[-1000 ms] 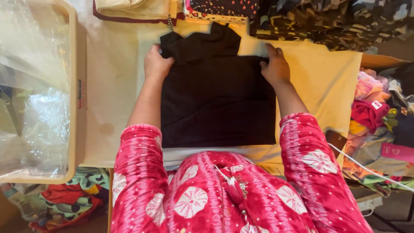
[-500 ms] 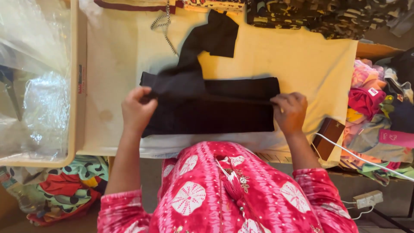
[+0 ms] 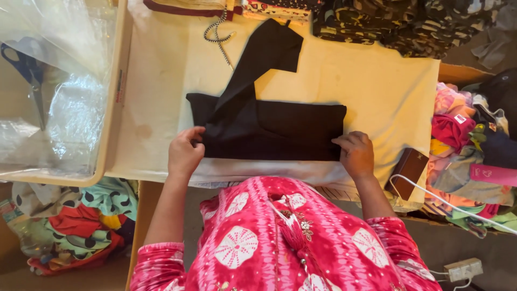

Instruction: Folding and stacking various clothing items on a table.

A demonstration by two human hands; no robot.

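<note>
Now that the black garment (image 3: pixel 269 129) lies folded in half, left hand (image 3: pixel 184 153) and right hand (image 3: pixel 355 155) apparently pinch its near corners.

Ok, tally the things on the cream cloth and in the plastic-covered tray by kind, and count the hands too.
Black garment, folded: 1
Black-and-white cord: 1
Brown box: 1
Blue-handled scissors: 1
Hands, left hand and right hand, both on the garment's near edge: 2
Total: 6

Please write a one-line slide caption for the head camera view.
Left hand and right hand press the near corners of a folded black garment on a cream cloth.
</note>
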